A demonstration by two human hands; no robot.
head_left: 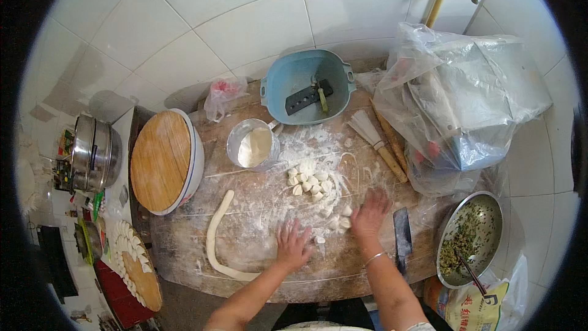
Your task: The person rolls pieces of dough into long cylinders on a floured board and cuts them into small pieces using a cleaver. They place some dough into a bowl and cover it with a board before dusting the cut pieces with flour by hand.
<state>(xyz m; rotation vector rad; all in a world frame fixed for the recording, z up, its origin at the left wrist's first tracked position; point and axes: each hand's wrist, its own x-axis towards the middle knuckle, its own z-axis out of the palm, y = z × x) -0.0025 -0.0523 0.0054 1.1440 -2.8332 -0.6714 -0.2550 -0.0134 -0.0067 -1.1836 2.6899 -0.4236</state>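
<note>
Many small dough pieces (309, 182) lie around the desk's (177, 251) middle, mostly beyond our left hand (294, 245) and left of our right hand (370, 216), both spread palm-down. Open room separates the left from our dough rope (212, 239), whose near end lies by the front edge.

Pale dough pieces (313, 181) clustered on floured table (257, 227).

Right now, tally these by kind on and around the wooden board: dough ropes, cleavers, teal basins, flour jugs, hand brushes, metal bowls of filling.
Dough rope: 1
Cleaver: 1
Teal basin: 1
Flour jug: 1
Hand brush: 1
Filling bowl: 1
Total: 6
</note>
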